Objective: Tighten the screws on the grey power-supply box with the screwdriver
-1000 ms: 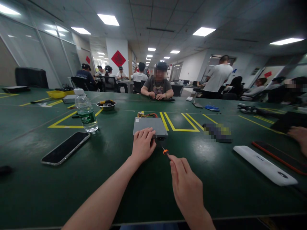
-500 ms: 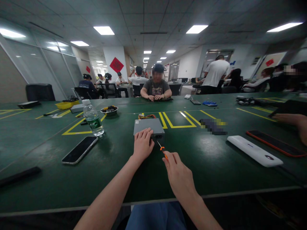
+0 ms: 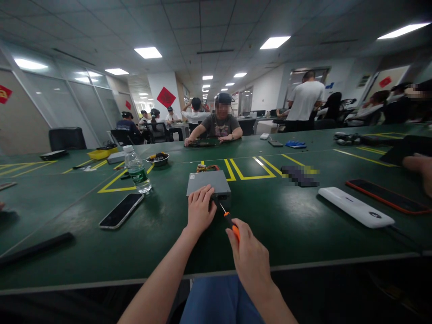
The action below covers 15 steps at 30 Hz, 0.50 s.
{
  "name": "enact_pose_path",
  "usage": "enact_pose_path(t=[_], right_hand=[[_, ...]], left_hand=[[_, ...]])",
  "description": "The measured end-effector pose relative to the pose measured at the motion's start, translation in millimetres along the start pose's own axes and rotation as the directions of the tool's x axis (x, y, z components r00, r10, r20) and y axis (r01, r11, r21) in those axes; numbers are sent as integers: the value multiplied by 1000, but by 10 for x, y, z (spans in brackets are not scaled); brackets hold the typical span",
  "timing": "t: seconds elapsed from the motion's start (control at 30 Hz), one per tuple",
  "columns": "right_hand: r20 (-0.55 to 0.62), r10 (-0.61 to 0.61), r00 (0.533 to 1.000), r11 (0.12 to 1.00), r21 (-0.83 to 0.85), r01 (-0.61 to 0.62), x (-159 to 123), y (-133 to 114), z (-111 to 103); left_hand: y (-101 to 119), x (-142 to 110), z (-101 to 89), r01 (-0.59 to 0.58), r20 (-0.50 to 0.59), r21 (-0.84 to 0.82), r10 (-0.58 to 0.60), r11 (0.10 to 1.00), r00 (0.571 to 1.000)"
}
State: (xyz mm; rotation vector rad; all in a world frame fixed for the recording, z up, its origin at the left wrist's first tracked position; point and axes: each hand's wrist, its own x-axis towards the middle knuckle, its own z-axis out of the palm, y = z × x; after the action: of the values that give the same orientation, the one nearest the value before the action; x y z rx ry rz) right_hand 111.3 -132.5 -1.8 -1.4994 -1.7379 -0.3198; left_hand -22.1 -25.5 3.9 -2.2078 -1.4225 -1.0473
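A grey metal computer power supply (image 3: 205, 179) sits on the green table in front of me, with coloured cables behind it. My left hand (image 3: 201, 208) presses on its top and near edge, gripping it with fingers bent over the case and the thumb low on the right. In my right hand (image 3: 249, 247) is a screwdriver (image 3: 232, 223) with an orange and black handle. Its thin shaft points up and left at the front face, below the power socket. Whether the tip touches a screw cannot be made out.
Left of the power supply stand a water bottle (image 3: 138, 173), a phone (image 3: 121, 210) and a bowl of small parts (image 3: 158, 159). To the right lie a white device (image 3: 356, 208) and an orange-edged phone (image 3: 386, 196). A co-worker (image 3: 221, 121) sits opposite.
My right hand has shifted slightly down, and more of the screwdriver handle shows. My left hand stays on the power supply. The view has tilted a little; the co-worker opposite has moved one hand outward.
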Motion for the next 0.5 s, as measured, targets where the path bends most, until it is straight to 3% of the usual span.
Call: enact_pose_path(t=[0.23,0.5], right_hand=[[-1,82,997,985,153,-81,-50,-134,46],[95,214,972,916,326,-234,-85,-248,146]], left_hand=[[8,-9,75,31,-54,-45,-33,999,998],[7,-18,66,35,-56,-43,-38,998,998]])
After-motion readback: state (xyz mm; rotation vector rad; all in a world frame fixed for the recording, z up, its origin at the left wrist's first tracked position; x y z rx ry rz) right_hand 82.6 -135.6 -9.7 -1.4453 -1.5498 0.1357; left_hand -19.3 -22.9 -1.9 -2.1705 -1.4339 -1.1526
